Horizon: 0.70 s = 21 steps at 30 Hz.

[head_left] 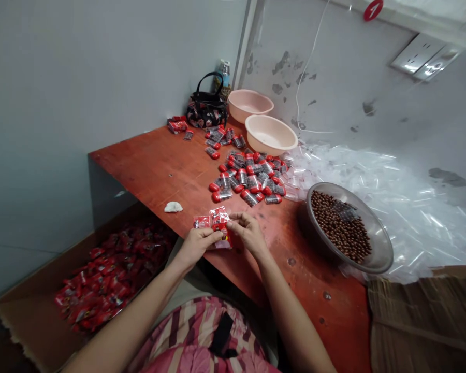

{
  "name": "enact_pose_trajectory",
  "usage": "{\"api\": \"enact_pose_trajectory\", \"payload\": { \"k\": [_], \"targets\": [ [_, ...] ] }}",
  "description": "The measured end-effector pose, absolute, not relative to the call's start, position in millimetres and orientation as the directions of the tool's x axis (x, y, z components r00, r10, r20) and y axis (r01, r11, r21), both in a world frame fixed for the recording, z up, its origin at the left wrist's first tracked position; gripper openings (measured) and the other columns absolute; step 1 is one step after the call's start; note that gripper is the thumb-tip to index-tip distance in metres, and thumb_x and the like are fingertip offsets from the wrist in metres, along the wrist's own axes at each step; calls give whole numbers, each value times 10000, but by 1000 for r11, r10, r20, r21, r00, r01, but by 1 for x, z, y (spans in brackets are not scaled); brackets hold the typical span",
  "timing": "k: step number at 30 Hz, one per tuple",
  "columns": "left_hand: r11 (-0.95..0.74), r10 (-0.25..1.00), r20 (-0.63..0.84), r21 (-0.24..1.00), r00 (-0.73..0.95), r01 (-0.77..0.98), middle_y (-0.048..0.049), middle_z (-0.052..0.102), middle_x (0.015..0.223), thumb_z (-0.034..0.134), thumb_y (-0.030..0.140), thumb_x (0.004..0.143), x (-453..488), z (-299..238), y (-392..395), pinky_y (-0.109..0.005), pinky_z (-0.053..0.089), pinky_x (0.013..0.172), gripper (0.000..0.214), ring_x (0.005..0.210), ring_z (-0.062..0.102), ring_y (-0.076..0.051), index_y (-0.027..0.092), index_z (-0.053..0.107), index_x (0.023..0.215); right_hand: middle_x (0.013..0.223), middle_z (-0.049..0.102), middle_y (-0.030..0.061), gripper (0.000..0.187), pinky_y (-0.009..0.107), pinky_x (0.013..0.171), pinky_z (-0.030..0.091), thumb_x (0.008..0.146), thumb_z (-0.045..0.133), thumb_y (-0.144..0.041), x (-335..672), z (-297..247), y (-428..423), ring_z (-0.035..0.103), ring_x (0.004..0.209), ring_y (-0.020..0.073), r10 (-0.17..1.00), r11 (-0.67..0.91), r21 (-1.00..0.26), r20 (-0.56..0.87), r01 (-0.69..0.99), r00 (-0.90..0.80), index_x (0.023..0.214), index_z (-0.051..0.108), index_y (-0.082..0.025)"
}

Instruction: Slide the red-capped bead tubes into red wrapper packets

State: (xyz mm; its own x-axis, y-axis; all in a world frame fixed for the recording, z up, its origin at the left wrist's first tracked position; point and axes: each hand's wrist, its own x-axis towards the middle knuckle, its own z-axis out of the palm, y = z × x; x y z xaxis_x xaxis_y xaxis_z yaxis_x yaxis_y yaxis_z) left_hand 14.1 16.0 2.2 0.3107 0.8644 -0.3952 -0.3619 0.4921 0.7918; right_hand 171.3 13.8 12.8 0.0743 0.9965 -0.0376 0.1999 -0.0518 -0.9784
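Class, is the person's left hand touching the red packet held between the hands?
Touching: the head view shows the left hand with its thumb lying on the red packet.

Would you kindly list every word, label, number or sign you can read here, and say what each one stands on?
"1" or "7", I cannot tell which: white on the red round sign at the top right.
Red packet at the left hand and right hand: print too small to read.
Red packets in the carton: too small and blurred.
Bottle behind the handbag: nothing legible.
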Motion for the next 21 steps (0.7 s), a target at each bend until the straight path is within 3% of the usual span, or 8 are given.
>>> {"api": "enact_pose_trajectory", "payload": {
  "k": [3,5,8,12,14,16,19,21],
  "targets": [
    [455,880,-372,840,296,-296,15,567,474,727,285,536,17,-3,15,-274,485,549,232,519,583,-163,149,566,441,992,605,87,229,388,765,424,777,528,-329,176,8,17,543,897,238,961,11,-757,188,653,201,958,593,-205],
    [454,884,-384,842,267,-291,4,580,495,714,295,563,17,-5,14,-258,484,542,228,520,581,-148,136,580,469,1131,547,111,247,431,853,368,792,507,-283,180,2,20,475,1033,271,959,51,-581,257,812,124,1015,579,-206],
    [508,861,-450,796,239,-330,-29,621,562,709,279,584,14,-6,14,-231,485,542,191,548,591,-133,107,628,567,1164,543,100,290,428,936,308,808,432,-148,193,-8,24,424,1123,246,966,218,-475,232,852,-118,1065,560,-193],
    [557,826,-528,704,200,-441,-29,627,571,728,222,566,10,-4,17,-205,489,501,166,509,576,-106,92,637,614,1170,561,34,385,411,988,251,785,340,-45,224,-14,24,334,1219,207,924,382,-487,225,786,-309,1035,582,-211],
    [558,814,-552,661,180,-502,-30,623,562,715,190,585,11,-4,18,-197,489,473,138,489,568,-101,87,625,599,1168,558,55,349,373,948,312,809,342,-100,233,-11,20,401,1172,204,948,303,-530,254,792,-192,1064,562,-191],
    [547,806,-572,618,156,-564,-40,633,583,679,152,628,12,-4,20,-194,496,469,86,501,577,-105,84,626,626,1092,590,98,313,335,840,398,843,362,-230,233,-7,15,528,1021,211,971,100,-558,235,824,41,1099,527,-160],
    [505,804,-581,556,126,-660,-46,643,618,614,101,687,15,-4,23,-224,527,520,18,538,599,-117,90,628,687,961,614,127,401,327,699,425,794,441,-452,218,-1,7,577,863,247,949,-197,-466,129,863,287,1031,546,-147],
    [470,809,-576,519,113,-714,-44,644,630,591,87,707,17,-4,24,-257,544,556,33,559,608,-124,99,620,696,924,609,132,429,324,666,413,732,503,-507,207,1,6,570,842,263,945,-274,-420,49,865,324,963,561,-150]
  ]
}}
